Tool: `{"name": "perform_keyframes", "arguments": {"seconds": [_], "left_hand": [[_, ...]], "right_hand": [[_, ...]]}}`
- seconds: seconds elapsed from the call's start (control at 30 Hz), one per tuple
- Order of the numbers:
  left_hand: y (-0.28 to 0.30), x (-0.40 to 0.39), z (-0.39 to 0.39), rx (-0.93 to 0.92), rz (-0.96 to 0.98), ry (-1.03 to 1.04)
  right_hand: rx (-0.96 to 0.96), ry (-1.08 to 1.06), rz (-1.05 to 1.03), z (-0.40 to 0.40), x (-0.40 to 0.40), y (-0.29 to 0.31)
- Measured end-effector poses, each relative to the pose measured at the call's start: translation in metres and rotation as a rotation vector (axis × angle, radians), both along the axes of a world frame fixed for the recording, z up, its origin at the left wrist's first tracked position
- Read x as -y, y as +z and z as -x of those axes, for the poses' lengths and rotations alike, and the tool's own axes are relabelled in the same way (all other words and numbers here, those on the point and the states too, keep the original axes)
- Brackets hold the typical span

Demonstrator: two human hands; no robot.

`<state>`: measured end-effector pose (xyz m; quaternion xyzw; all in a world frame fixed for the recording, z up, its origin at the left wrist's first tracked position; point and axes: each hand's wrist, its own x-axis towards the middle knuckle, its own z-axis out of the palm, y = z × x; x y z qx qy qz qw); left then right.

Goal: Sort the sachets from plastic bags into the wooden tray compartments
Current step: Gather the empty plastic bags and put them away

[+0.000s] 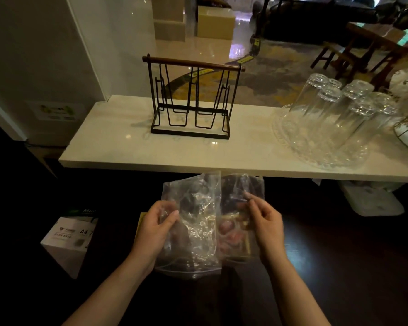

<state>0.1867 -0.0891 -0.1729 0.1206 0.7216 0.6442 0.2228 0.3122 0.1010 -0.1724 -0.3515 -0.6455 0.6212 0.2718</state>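
Two hands, left (154,228) and right (264,222), each pinching one clear plastic bag (193,222); reddish sachets (229,231) between the grips, count unclear.

Dim foregrnd, bright glare on counter (118,147), fisheye edges.

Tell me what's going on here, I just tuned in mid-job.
A person holds a crinkled clear plastic bag below the edge of a pale marble counter, gripping it with the left hand and the right hand. Reddish and gold sachets show through the plastic. On the counter stand a black wire rack with a wooden top bar and upturned clear drinking glasses on a glass platter. No wooden tray is in view, so sorting hasn't visibly begun.
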Motion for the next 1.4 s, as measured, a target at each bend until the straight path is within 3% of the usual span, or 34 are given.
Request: {"name": "perform_keyframes", "arguments": {"seconds": [0.13, 0.27, 0.33, 0.4, 0.5, 0.6, 0.9, 1.03, 1.13, 1.2, 1.4], "left_hand": [[-0.006, 0.003, 0.006, 0.017, -0.001, 0.057], [-0.011, 0.000, 0.005, 0.098, -0.019, 0.092], [-0.011, -0.004, 0.001, 0.111, -0.025, 0.092], [-0.009, -0.010, -0.003, 0.122, -0.053, 0.080], [-0.002, -0.017, -0.010, 0.225, -0.147, 0.035], [0.006, -0.020, -0.017, 0.340, -0.205, -0.004], [0.014, -0.019, -0.020, 0.463, -0.246, -0.061], [0.017, -0.020, -0.019, 0.428, -0.224, -0.037], [0.023, -0.019, -0.013, 0.293, -0.228, -0.032], [0.028, -0.019, -0.010, 0.253, -0.242, -0.070], [0.028, -0.017, -0.010, 0.434, -0.164, -0.246]], "right_hand": [[-0.053, -0.151, -0.020, -0.015, -0.016, 0.018], [-0.256, 0.023, 0.412, -0.022, -0.011, 0.061], [-0.312, 0.118, 0.533, -0.018, -0.004, 0.066], [-0.233, 0.211, 0.455, -0.005, 0.010, 0.055], [-0.057, 0.170, 0.260, 0.016, 0.029, 0.031], [0.033, 0.117, 0.192, 0.027, 0.035, 0.017], [0.028, -0.002, -0.233, 0.032, 0.046, 0.018], [-0.003, 0.138, -0.003, 0.034, 0.043, 0.017], [0.063, 0.374, 0.336, 0.024, 0.031, 0.014], [0.054, 0.519, 0.457, 0.014, 0.028, 0.012], [-0.039, 0.270, 0.491, 0.005, 0.023, 0.012]]}}
